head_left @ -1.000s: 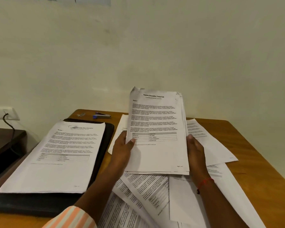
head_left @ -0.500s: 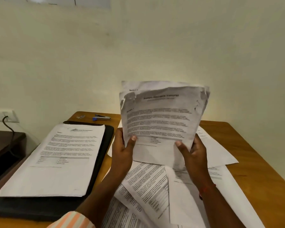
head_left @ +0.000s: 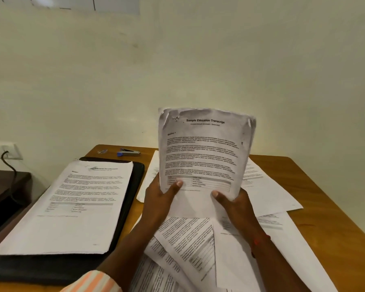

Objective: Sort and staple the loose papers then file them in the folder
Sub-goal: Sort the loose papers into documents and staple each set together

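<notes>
From the head camera, we hold a bundle of sheets [head_left: 204, 157] upright above the worktop [head_left: 316, 199], its top page headed "Sample Education Transcript". Our left hand [head_left: 158, 199] pinches the bundle's lower left edge, thumb pressed on the front; our right hand [head_left: 236, 205] pinches the lower right edge the same way. So both grips are pressed together on the paper. The top corners above the grip look creased and curled.

Below the grip, loose papers [head_left: 190, 245] lie fanned and overlapping on the worktop, with more spread out to the right of it. To the left of the grip, a black folder [head_left: 135, 182] lies open with a neat stack of pages [head_left: 72, 207] resting on it. Beyond the grip to the left, near the wall, sits a stapler [head_left: 128, 152], well apart from our hands.

We judge that the sorting step is in hand: one set is gathered and being squared up. The next move probably calls for tapping the edges even, keeping one pinch on the bundle, and reaching for the stapler to fasten a top corner.
</notes>
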Tool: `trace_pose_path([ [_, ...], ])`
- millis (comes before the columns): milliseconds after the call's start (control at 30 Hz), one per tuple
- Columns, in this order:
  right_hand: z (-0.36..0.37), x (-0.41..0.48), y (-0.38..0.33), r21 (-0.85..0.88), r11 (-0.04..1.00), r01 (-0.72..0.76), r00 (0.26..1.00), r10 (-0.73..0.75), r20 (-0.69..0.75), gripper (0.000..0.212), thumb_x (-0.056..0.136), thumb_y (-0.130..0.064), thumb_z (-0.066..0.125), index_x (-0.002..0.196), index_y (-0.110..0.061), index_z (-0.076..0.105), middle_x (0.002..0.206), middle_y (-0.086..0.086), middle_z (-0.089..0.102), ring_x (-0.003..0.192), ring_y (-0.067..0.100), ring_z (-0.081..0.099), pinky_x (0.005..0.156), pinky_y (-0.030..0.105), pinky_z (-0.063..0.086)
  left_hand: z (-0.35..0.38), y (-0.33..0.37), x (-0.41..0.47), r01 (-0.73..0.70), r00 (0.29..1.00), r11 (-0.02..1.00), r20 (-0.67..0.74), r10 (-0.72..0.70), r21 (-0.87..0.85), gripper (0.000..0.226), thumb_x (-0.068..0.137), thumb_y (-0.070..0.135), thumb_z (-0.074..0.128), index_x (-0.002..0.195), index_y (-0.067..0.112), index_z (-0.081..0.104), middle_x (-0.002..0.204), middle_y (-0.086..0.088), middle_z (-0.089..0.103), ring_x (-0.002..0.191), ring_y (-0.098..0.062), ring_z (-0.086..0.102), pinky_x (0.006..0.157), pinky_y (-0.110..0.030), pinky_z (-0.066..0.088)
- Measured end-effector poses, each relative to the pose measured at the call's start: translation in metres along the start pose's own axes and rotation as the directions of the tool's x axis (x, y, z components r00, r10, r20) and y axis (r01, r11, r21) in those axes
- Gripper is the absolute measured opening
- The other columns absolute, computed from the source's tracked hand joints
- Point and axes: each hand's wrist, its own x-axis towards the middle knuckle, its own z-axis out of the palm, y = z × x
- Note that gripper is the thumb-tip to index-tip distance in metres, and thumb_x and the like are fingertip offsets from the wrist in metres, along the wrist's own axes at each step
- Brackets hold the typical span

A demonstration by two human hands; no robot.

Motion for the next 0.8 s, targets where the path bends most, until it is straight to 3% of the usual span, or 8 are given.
trace_pose_path([
  [200, -0.002, -0.004, -0.009, -0.046, 0.998, -0.053, 0.995, 0.057, 0.083, 0.023, 0.087, -0.030, 0.074, 0.108, -0.026, 0.067, 0.101, -0.010, 0.075, 0.099, 0.009, 0.070, 0.068, 0.015, 0.055, -0.001, 0.003, 0.002, -0.005, 0.999, 0.998, -0.050, 0.002, -0.059, 0.030, 0.092, 0.037, 0.072, 0.120, 0.038, 0.062, 0.115, 0.007, 0.074, 0.100, -0.020, 0.074, 0.082, -0.051, 0.062],
  [333, -0.005, -0.007, -0.021, 0.150, 0.988, -0.042, 0.999, 0.036, 0.041, 0.030, 0.097, -0.049, 0.052, 0.111, -0.026, 0.067, 0.103, -0.011, 0.077, 0.098, 0.008, 0.072, 0.076, 0.019, 0.056, -0.006, 0.005, 0.005, 0.063, 0.996, 0.983, -0.056, -0.073, -0.171, 0.034, 0.096, 0.029, 0.066, 0.130, 0.026, 0.062, 0.120, 0.003, 0.073, 0.109, -0.020, 0.071, 0.094, -0.049, 0.056],
  [400, -0.016, 0.002, -0.012, -0.127, 0.992, 0.017, 0.990, -0.035, -0.140, 0.031, 0.100, -0.051, 0.050, 0.108, -0.026, 0.067, 0.107, -0.002, 0.075, 0.100, 0.022, 0.071, 0.080, 0.031, 0.056, -0.009, 0.001, 0.008, 0.153, 0.981, 0.947, -0.075, -0.181, -0.284, 0.039, 0.097, 0.026, 0.067, 0.135, 0.026, 0.059, 0.123, 0.002, 0.072, 0.113, -0.024, 0.069, 0.093, -0.048, 0.057],
  [467, -0.034, 0.013, 0.002, -0.614, 0.783, -0.103, 0.961, -0.080, -0.263, 0.035, 0.097, -0.049, 0.059, 0.117, -0.020, 0.065, 0.119, 0.006, 0.070, 0.110, 0.027, 0.065, 0.089, 0.035, 0.051, -0.010, 0.002, 0.010, 0.250, 0.958, 0.888, -0.034, -0.284, -0.386, 0.042, 0.098, 0.026, 0.065, 0.139, 0.025, 0.056, 0.122, -0.003, 0.073, 0.107, -0.026, 0.072, 0.079, -0.045, 0.062],
  [567, -0.044, 0.023, 0.019, -0.827, 0.486, -0.284, 0.957, 0.086, -0.278, 0.057, 0.091, -0.060, 0.059, 0.126, -0.015, 0.059, 0.128, 0.013, 0.061, 0.121, 0.031, 0.056, 0.101, 0.045, 0.046, -0.009, 0.017, 0.005, 0.347, 0.927, 0.802, 0.048, -0.372, -0.486, 0.045, 0.101, 0.023, 0.058, 0.144, 0.013, 0.052, 0.115, -0.024, 0.071, 0.068, -0.022, 0.075, 0.051, -0.032, 0.059],
  [633, -0.038, 0.022, 0.022, -0.894, 0.356, -0.272, 0.960, 0.165, -0.226, 0.063, 0.090, -0.071, 0.048, 0.122, -0.017, 0.057, 0.123, 0.010, 0.062, 0.117, 0.029, 0.057, 0.099, 0.046, 0.045, -0.009, 0.018, 0.005, 0.360, 0.916, 0.775, 0.041, -0.398, -0.520, 0.049, 0.104, 0.023, 0.052, 0.148, 0.001, 0.044, 0.071, -0.020, 0.072, 0.039, -0.009, 0.059, 0.035, -0.018, 0.045],
  [700, -0.032, 0.022, 0.022, -0.890, 0.383, -0.247, 0.968, 0.140, -0.209, 0.061, 0.094, -0.068, 0.046, 0.127, -0.018, 0.055, 0.125, 0.007, 0.063, 0.119, 0.028, 0.057, 0.101, 0.045, 0.040, -0.009, 0.014, 0.010, 0.403, 0.892, 0.727, 0.060, -0.449, -0.556, 0.052, 0.104, 0.028, 0.051, 0.150, 0.004, 0.041, 0.049, 0.003, 0.060, 0.032, -0.005, 0.049, 0.031, -0.016, 0.037],
  [800, -0.030, 0.021, 0.013, -0.821, 0.517, -0.244, 0.967, 0.066, -0.246, 0.051, 0.096, -0.057, 0.055, 0.127, -0.016, 0.058, 0.126, 0.008, 0.066, 0.121, 0.029, 0.058, 0.102, 0.042, 0.037, -0.018, -0.004, 0.021, 0.456, 0.852, 0.674, 0.065, -0.520, -0.581, 0.031, 0.101, 0.036, 0.057, 0.127, 0.020, 0.053, 0.046, 0.006, 0.051, 0.032, -0.005, 0.042, 0.031, -0.018, 0.033],
])
